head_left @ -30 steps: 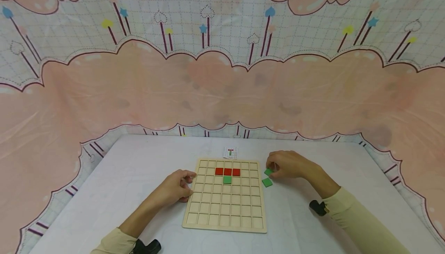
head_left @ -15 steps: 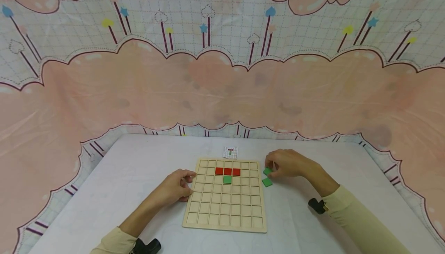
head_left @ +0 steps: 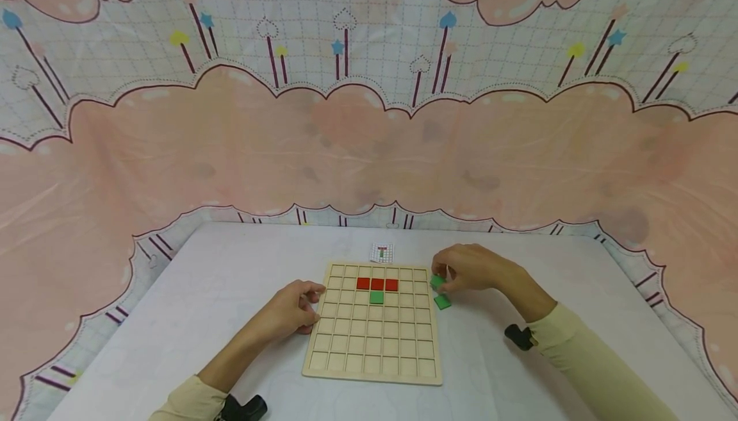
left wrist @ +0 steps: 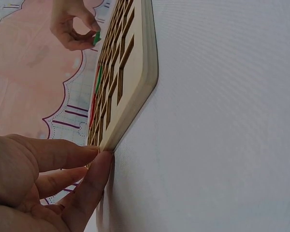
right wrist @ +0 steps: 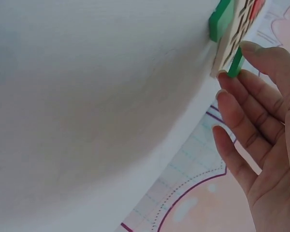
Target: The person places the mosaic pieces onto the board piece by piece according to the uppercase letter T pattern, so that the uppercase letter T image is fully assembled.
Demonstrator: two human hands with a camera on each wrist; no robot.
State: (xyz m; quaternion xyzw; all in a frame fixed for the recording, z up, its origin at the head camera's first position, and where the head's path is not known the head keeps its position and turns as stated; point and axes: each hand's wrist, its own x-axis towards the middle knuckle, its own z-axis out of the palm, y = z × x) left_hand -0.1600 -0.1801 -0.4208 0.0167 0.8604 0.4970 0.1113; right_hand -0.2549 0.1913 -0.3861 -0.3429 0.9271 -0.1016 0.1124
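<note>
A wooden grid board [head_left: 373, 347] lies on the white table. Three red tiles [head_left: 377, 284] sit in a row in its cells, with a green tile [head_left: 377, 297] directly below the middle one. My left hand [head_left: 286, 309] holds the board's left edge; in the left wrist view, that hand's [left wrist: 53, 183] thumb and fingertips meet at the rim. My right hand [head_left: 475, 267] pinches a second green tile [right wrist: 236, 63] between thumb and fingers, raised at the board's upper right edge. Another green tile [head_left: 442, 302] lies on the table beside the board.
A small card [head_left: 382, 253] printed with a red and green grid pattern lies just behind the board. The white table [head_left: 230, 261] extends around it, backed by a patterned cloth [head_left: 369, 158]. Dark wrist cameras [head_left: 519, 337] are strapped at the sleeves.
My right hand has moved left and slightly away from me, carrying the pinched green tile to the board's right edge. My left hand and the board have stayed in place.
</note>
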